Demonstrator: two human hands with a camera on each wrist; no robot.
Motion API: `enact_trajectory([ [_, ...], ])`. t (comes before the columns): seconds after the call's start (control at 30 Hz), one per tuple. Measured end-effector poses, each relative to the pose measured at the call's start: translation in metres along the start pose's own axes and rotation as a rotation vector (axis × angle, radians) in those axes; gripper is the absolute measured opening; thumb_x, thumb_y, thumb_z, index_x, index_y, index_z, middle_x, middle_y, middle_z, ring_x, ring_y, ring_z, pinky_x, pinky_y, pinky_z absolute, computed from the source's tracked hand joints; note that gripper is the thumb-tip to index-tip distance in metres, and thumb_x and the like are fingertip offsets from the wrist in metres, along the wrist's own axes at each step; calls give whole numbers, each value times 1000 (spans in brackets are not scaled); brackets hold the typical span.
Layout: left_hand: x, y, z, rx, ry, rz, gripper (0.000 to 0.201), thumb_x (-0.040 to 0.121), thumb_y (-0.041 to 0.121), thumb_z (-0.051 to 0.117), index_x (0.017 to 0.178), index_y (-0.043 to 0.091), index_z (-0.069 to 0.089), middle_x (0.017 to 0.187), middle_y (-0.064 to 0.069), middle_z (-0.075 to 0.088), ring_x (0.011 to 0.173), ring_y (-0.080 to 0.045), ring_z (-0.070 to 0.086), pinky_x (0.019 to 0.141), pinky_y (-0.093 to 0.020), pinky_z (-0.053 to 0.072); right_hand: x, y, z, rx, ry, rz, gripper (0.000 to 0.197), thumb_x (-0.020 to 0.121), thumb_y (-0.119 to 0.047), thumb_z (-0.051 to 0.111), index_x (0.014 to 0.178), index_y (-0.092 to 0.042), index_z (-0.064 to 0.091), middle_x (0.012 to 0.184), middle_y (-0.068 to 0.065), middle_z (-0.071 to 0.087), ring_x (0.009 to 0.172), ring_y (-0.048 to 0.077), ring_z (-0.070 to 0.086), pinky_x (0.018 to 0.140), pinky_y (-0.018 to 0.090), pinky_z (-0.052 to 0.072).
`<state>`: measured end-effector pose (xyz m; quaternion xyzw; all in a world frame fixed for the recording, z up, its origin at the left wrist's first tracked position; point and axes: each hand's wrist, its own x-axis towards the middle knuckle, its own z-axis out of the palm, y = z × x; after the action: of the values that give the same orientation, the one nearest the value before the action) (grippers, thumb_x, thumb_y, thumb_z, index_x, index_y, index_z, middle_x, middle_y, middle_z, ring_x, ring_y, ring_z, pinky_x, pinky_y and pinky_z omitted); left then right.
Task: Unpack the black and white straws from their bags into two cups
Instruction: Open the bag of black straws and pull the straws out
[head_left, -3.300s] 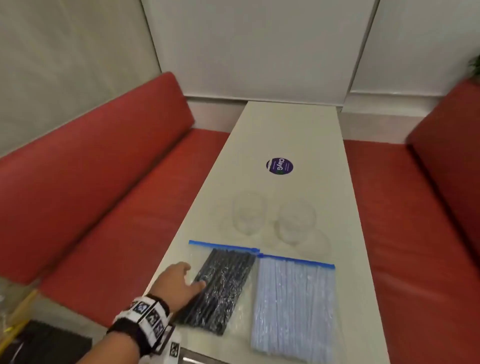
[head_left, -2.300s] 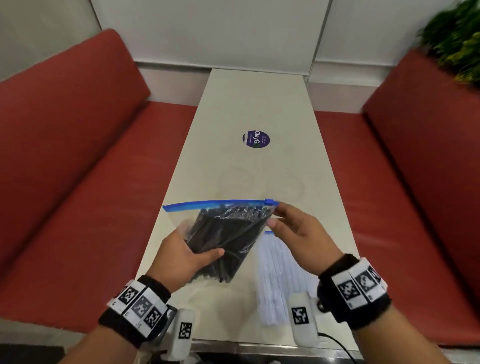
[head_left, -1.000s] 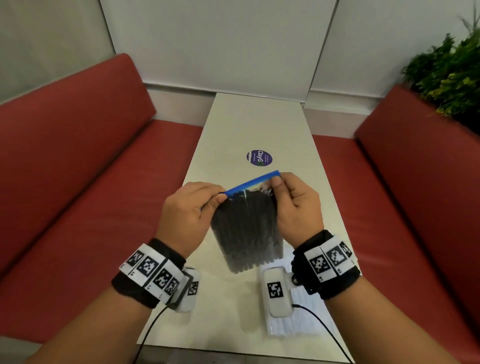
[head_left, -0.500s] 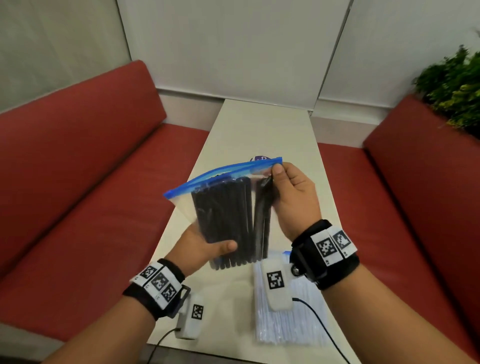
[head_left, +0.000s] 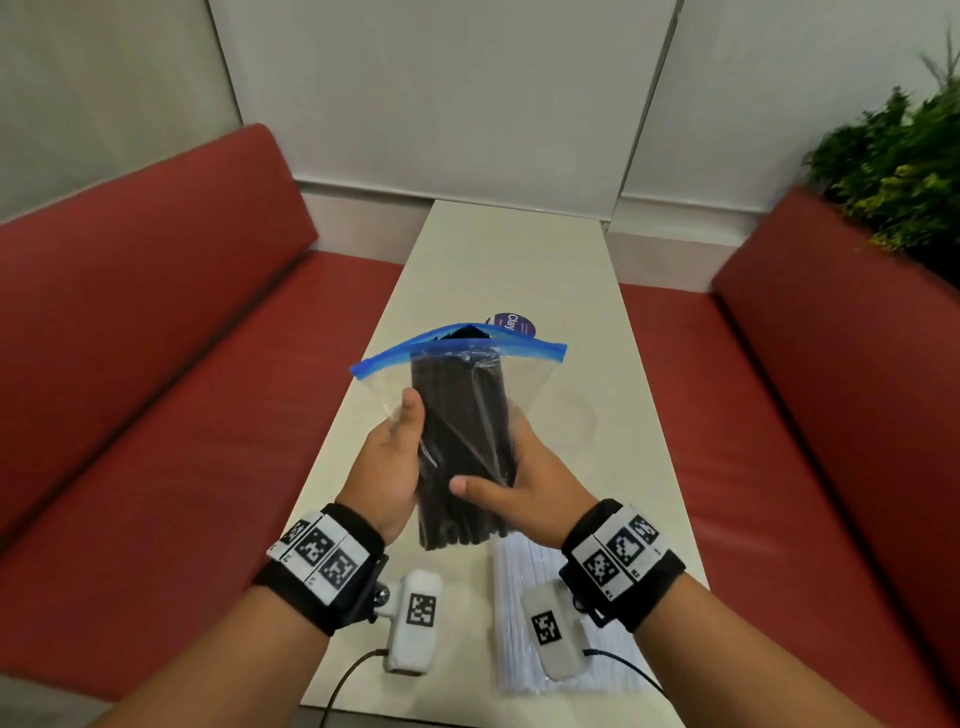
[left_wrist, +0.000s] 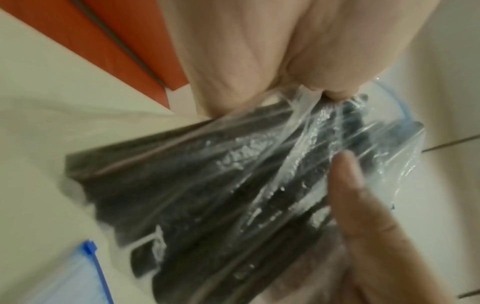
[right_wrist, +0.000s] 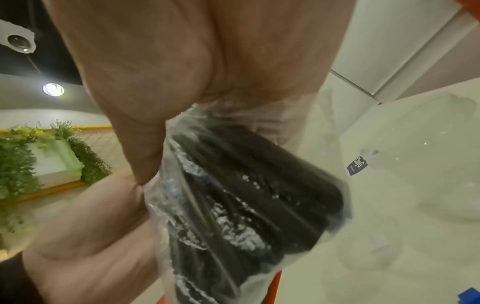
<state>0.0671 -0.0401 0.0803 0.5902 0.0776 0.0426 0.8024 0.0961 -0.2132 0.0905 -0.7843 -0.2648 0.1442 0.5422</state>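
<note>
Above the table I hold a clear zip bag of black straws (head_left: 460, 441) upright in both hands. My left hand (head_left: 397, 457) grips its left side, thumb lying up along the plastic. My right hand (head_left: 511, 486) wraps the lower right, thumb across the front. The blue zip top (head_left: 524, 345) gapes, with straw ends showing in it. The wrist views show the bundle (left_wrist: 207, 195) (right_wrist: 246, 195) close up through crinkled plastic. A bag of white straws (head_left: 511, 592) lies flat on the table under my right wrist. Two clear cups (right_wrist: 428, 164) (right_wrist: 369, 248) stand beyond, faint.
The long white table (head_left: 519, 249) has a purple round sticker (head_left: 511, 322) behind the bag. Red bench seats (head_left: 182, 415) (head_left: 779, 441) run along both sides. A green plant (head_left: 893, 171) stands at the back right. Wrist camera cables hang near the table's near edge.
My right hand has left the zip top and dropped to grip the lower part of the bundle. The left thumb moved up the bag's side. The blue top now gapes.
</note>
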Motion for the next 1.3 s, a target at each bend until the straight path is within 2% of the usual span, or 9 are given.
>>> enact_trajectory([
  [0.13,3,-4,12,-139,-8,-158,64,98,57,38,135,10,58,129,-20,67,122,-35,64,111,-54,42,1,1,2,-65,62,34,85,69,-29,88,140,-35,41,120,-15,67,110,2,65,98,32,55],
  [0.23,5,3,13,-16,-68,-159,62,92,62,48,132,17,62,128,-13,69,122,-30,65,111,-51,43,1,4,2,14,165,59,76,67,-24,88,132,-31,49,114,-10,70,105,6,68,95,35,57],
  [0.33,13,17,2,266,-32,34,43,95,46,56,132,22,59,123,-2,72,119,-22,66,105,-45,49,0,9,-4,83,257,90,68,68,-21,86,128,-24,53,114,-3,71,105,13,69,92,44,59],
  [0.47,15,44,-9,660,126,382,85,84,36,76,153,29,26,147,7,45,125,-10,51,104,-27,44,-2,15,-14,68,246,112,69,67,-23,86,127,-27,53,115,-3,70,106,14,69,92,44,58],
  [0.63,15,75,-1,1271,53,690,39,88,49,61,125,36,61,125,18,62,124,-14,42,102,-40,27,-5,11,-16,31,189,87,64,73,-12,84,125,-30,52,111,-10,69,101,4,68,86,25,57],
  [0.73,16,82,8,1334,41,758,28,88,48,59,109,33,69,105,16,67,112,-18,47,91,-36,24,-4,11,-14,13,200,79,67,72,-17,84,129,-28,50,114,-9,69,104,6,67,90,31,57],
  [0.93,3,82,25,1218,19,895,19,87,34,70,105,30,73,101,13,64,102,-17,51,87,-36,31,0,10,-13,-19,190,87,64,73,-23,83,127,-31,50,112,-11,70,102,7,68,94,40,57],
  [1.13,-6,78,20,1180,-61,921,19,86,45,69,96,30,74,92,19,68,96,-11,53,88,-37,33,-2,7,-18,93,261,45,59,73,-10,83,123,-23,55,109,-2,74,101,13,72,92,40,58],
  [1.3,16,74,-17,1343,6,663,41,81,76,47,81,37,61,89,23,59,100,-4,45,92,-36,27,-9,5,-28,191,215,31,54,73,2,83,115,-23,60,108,1,76,101,15,73,86,31,59],
])
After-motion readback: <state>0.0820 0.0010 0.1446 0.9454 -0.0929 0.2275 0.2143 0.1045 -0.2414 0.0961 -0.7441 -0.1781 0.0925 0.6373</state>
